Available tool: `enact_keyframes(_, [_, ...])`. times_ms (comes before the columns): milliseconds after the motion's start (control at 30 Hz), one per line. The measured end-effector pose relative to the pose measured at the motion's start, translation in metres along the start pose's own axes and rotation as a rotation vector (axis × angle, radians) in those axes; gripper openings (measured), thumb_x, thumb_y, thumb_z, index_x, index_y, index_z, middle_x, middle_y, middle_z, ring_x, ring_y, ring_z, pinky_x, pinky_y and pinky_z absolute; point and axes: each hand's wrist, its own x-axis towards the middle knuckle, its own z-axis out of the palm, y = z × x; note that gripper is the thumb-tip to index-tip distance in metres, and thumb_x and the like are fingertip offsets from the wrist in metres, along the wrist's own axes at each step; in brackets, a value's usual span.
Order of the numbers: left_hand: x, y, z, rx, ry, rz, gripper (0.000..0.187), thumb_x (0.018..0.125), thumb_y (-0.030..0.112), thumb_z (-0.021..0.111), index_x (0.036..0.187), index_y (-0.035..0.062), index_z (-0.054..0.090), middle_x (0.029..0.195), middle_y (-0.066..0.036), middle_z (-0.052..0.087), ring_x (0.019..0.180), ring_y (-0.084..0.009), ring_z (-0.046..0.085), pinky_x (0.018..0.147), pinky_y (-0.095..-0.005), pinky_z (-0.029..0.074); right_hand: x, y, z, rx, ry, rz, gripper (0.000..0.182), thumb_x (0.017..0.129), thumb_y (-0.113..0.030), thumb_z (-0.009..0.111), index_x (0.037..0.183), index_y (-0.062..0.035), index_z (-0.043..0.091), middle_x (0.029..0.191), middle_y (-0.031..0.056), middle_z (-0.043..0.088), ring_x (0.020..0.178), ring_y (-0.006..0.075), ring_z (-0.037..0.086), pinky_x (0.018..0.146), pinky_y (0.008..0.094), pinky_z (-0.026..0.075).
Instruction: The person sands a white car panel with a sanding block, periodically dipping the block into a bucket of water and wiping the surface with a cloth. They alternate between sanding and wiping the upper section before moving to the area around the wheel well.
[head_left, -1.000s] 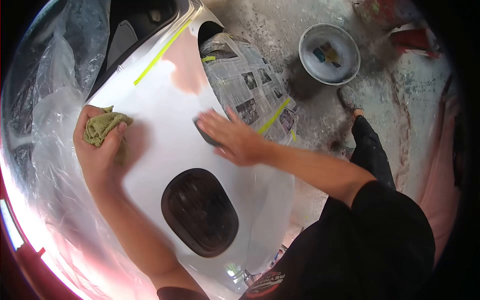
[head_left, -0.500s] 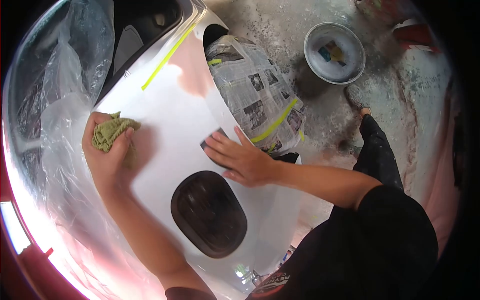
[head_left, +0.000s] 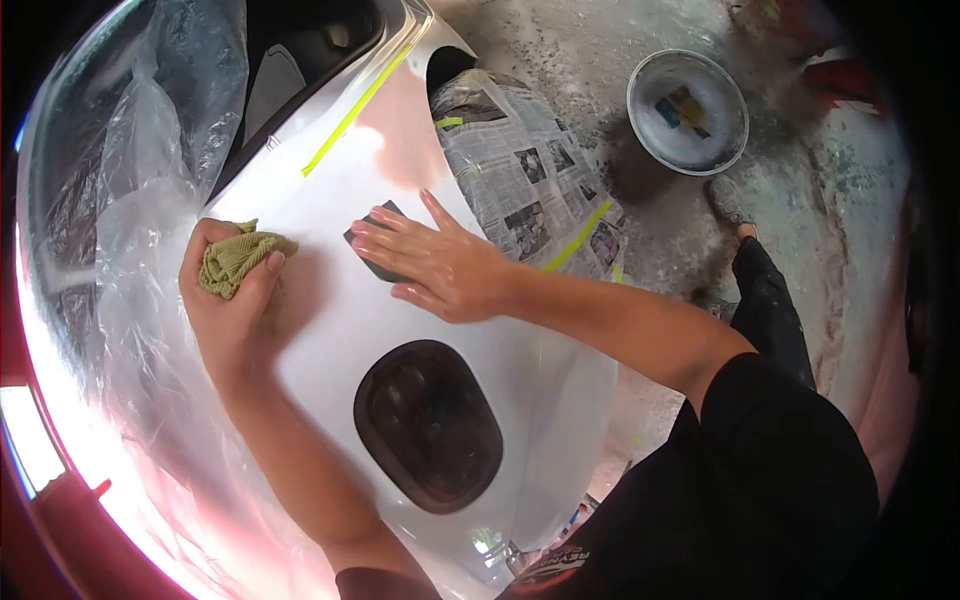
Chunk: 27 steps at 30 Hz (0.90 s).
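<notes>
My left hand (head_left: 226, 285) is closed round a crumpled green cloth (head_left: 240, 262) at the left side of the white car body panel (head_left: 335, 255). With fingers stretched flat, my right hand (head_left: 450, 268) holds a dark sheet of sandpaper (head_left: 368, 262) against the same panel. The sheet's edges show past the fingertips; its middle is hidden under them. A pinkish-beige patch (head_left: 400, 150) lies just beyond the right hand. Nearer to me is the dark rounded fuel filler recess (head_left: 428, 425).
Yellow-green masking tape (head_left: 357, 110) runs along the panel's upper edge. Taped newspaper (head_left: 525, 180) covers the wheel area. Clear plastic sheeting (head_left: 150, 230) drapes the left side. A round basin (head_left: 688, 145) with coloured pieces inside stands on the stained floor near my foot.
My right hand has slid the sandpaper up and left over the panel, closer to the cloth. My left hand keeps its grip on the cloth. The whole view has shifted slightly.
</notes>
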Motion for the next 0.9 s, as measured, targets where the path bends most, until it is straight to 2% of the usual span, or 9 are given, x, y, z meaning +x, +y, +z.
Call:
enact_keyframes(167, [0.008, -0.009, -0.015, -0.108, -0.035, 0.081, 0.026, 0.072, 0.002, 0.071, 0.085, 0.0059, 0.049, 0.081, -0.003, 0.053, 0.072, -0.0105, 0.051, 0.067, -0.0238, 0.044, -0.031, -0.019, -0.011, 0.041, -0.112, 0.000, 0.065, 0.099, -0.036, 0.055, 0.155, -0.0125, 0.035, 0.162, 0.0055, 0.034, 0.151, 0.0235, 0.028, 0.118, 0.0630, 0.016])
enact_keyframes(267, [0.001, -0.003, -0.011, -0.182, -0.004, 0.021, 0.029, 0.072, 0.008, 0.072, 0.088, 0.0070, 0.048, 0.083, -0.003, 0.050, 0.074, -0.0117, 0.048, 0.069, -0.0232, 0.042, 0.038, 0.019, -0.005, -0.020, 0.089, -0.064, 0.060, 0.102, -0.036, 0.050, 0.155, -0.0117, 0.035, 0.162, 0.0064, 0.033, 0.151, 0.0250, 0.028, 0.118, 0.0638, 0.016])
enact_keyframes(367, [0.002, 0.001, -0.011, -0.187, 0.019, 0.016, 0.029, 0.072, 0.010, 0.072, 0.088, 0.0070, 0.047, 0.083, -0.004, 0.050, 0.073, -0.0122, 0.048, 0.069, -0.0235, 0.042, 0.045, 0.012, 0.000, -0.014, 0.131, -0.004, 0.062, 0.102, -0.037, 0.050, 0.156, -0.0109, 0.033, 0.162, 0.0074, 0.031, 0.151, 0.0267, 0.026, 0.118, 0.0639, 0.016])
enact_keyframes(433, [0.006, -0.011, -0.015, -0.232, 0.010, 0.053, 0.030, 0.072, 0.010, 0.072, 0.088, 0.0070, 0.047, 0.084, -0.004, 0.050, 0.073, -0.0123, 0.049, 0.068, -0.0238, 0.043, 0.001, -0.015, -0.007, 0.022, 0.020, -0.010, 0.063, 0.100, -0.037, 0.052, 0.155, -0.0105, 0.035, 0.162, 0.0086, 0.031, 0.151, 0.0269, 0.027, 0.118, 0.0639, 0.015])
enact_keyframes(500, [0.008, -0.008, -0.014, -0.210, 0.011, 0.061, 0.028, 0.074, 0.008, 0.071, 0.089, 0.0067, 0.047, 0.083, -0.004, 0.052, 0.072, -0.0122, 0.050, 0.066, -0.0243, 0.044, -0.005, -0.010, -0.011, 0.057, -0.064, -0.024, 0.063, 0.100, -0.035, 0.053, 0.155, -0.0110, 0.034, 0.162, 0.0082, 0.031, 0.152, 0.0264, 0.026, 0.119, 0.0639, 0.014])
enact_keyframes(567, [0.003, -0.003, -0.011, -0.201, 0.026, 0.000, 0.027, 0.075, 0.006, 0.071, 0.089, 0.0066, 0.048, 0.083, -0.004, 0.052, 0.071, -0.0120, 0.050, 0.066, -0.0241, 0.044, 0.039, 0.015, -0.006, 0.015, 0.000, -0.059, 0.063, 0.103, -0.035, 0.047, 0.157, -0.0104, 0.029, 0.165, 0.0074, 0.026, 0.154, 0.0257, 0.019, 0.120, 0.0617, 0.006])
enact_keyframes(667, [0.004, -0.010, -0.014, -0.161, 0.025, 0.039, 0.026, 0.075, 0.006, 0.070, 0.088, 0.0066, 0.048, 0.082, -0.004, 0.052, 0.070, -0.0117, 0.051, 0.066, -0.0237, 0.043, 0.080, 0.024, -0.011, 0.047, 0.073, -0.018, 0.061, 0.104, -0.035, 0.044, 0.158, -0.0105, 0.027, 0.165, 0.0071, 0.025, 0.154, 0.0261, 0.018, 0.121, 0.0617, 0.007])
enact_keyframes(800, [0.007, -0.005, -0.012, -0.239, 0.015, 0.051, 0.027, 0.074, 0.006, 0.070, 0.088, 0.0068, 0.047, 0.083, -0.004, 0.052, 0.073, -0.0116, 0.050, 0.068, -0.0242, 0.043, 0.020, -0.004, -0.012, 0.076, -0.049, 0.020, 0.063, 0.104, -0.034, 0.043, 0.159, -0.0089, 0.024, 0.166, 0.0078, 0.022, 0.154, 0.0279, 0.016, 0.121, 0.0618, 0.007])
enact_keyframes(900, [0.003, -0.008, -0.010, -0.275, 0.016, 0.024, 0.028, 0.073, 0.005, 0.071, 0.088, 0.0068, 0.048, 0.085, -0.004, 0.053, 0.074, -0.0119, 0.052, 0.069, -0.0245, 0.044, 0.065, 0.022, -0.002, -0.110, 0.090, -0.036, 0.062, 0.104, -0.039, 0.043, 0.157, -0.0087, 0.028, 0.164, 0.0082, 0.026, 0.152, 0.0273, 0.023, 0.119, 0.0645, 0.013])
